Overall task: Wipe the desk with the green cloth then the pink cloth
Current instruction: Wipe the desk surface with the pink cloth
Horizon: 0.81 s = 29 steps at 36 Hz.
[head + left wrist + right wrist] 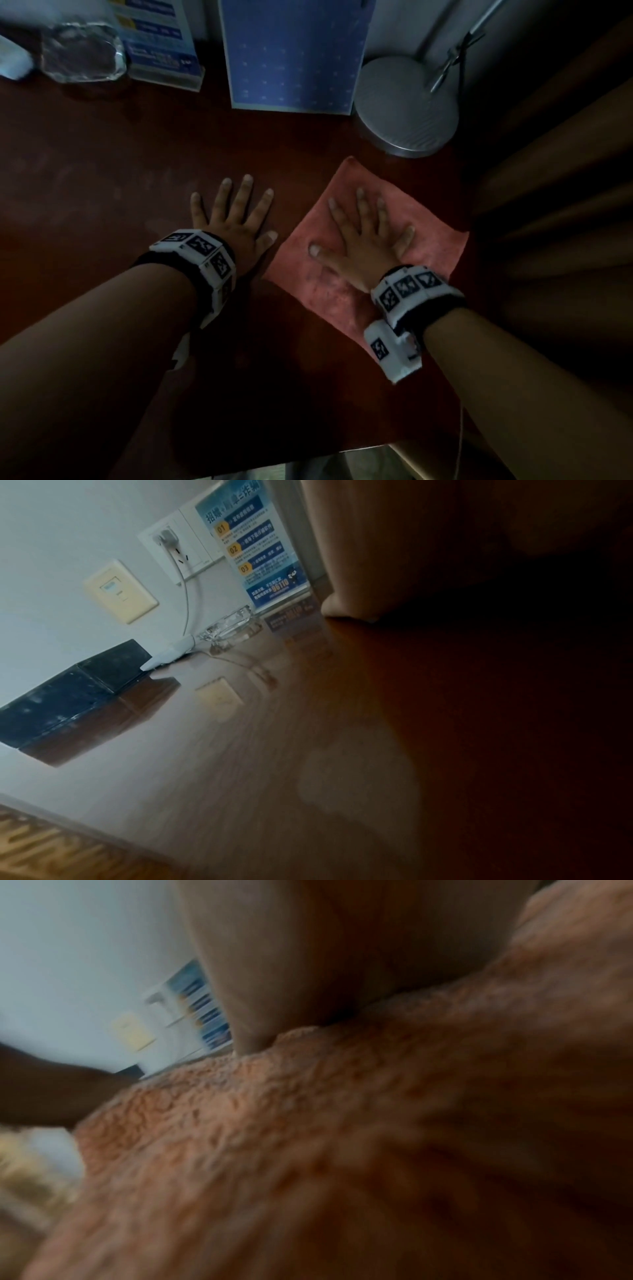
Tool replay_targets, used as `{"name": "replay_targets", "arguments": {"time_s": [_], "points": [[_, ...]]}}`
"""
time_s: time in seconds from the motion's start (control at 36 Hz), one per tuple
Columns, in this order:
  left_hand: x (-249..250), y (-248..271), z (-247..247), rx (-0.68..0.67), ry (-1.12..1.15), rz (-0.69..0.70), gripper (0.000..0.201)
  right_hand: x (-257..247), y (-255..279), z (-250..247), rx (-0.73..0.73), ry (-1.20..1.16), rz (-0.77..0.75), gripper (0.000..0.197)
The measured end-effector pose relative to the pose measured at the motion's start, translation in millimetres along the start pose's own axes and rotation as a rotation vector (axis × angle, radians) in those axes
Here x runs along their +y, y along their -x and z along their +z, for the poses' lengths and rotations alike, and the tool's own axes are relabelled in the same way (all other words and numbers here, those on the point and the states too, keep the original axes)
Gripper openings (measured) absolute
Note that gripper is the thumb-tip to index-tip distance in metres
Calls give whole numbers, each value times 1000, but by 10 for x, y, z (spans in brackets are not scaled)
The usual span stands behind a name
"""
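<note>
A pink cloth lies spread flat on the dark reddish-brown desk, right of centre. My right hand presses on it with the palm down and the fingers straight and spread. Up close in the right wrist view the pink cloth fills most of the picture, blurred. My left hand rests flat on the bare desk just left of the cloth, fingers spread, holding nothing. No green cloth shows in any view.
A round grey lamp base stands just behind the cloth. A blue board, a printed sign and a glass ashtray line the back edge. Brown curtain folds hang at the right. A black box sits far left.
</note>
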<state>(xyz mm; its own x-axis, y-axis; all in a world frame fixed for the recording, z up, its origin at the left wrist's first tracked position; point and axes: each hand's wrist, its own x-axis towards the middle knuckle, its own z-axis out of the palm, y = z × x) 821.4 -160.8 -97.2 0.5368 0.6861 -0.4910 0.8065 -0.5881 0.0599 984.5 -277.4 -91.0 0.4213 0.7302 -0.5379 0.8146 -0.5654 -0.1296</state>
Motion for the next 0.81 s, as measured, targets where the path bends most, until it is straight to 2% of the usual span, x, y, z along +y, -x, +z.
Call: {"name": "replay_targets", "arguments": {"time_s": [0.11, 0.22, 0.36, 0.44, 0.58, 0.81], "points": [[-18, -7, 48, 36, -18, 10, 64, 89, -362, -262, 43, -41, 75, 83], [-36, -15, 55, 48, -20, 3, 64, 226, -605, -464, 20, -50, 92, 85], [-25, -13, 52, 56, -23, 8, 65, 302, -461, -351, 40, -28, 88, 84], [-27, -19, 27, 17, -20, 3, 65, 370, -218, -158, 53, 0, 69, 83], [-22, -27, 18, -1, -27, 4, 65, 527, 126, 66, 7, 15, 42, 88], [-41, -41, 48, -8, -28, 4, 66, 726, -229, -199, 55, -77, 197, 93]]}}
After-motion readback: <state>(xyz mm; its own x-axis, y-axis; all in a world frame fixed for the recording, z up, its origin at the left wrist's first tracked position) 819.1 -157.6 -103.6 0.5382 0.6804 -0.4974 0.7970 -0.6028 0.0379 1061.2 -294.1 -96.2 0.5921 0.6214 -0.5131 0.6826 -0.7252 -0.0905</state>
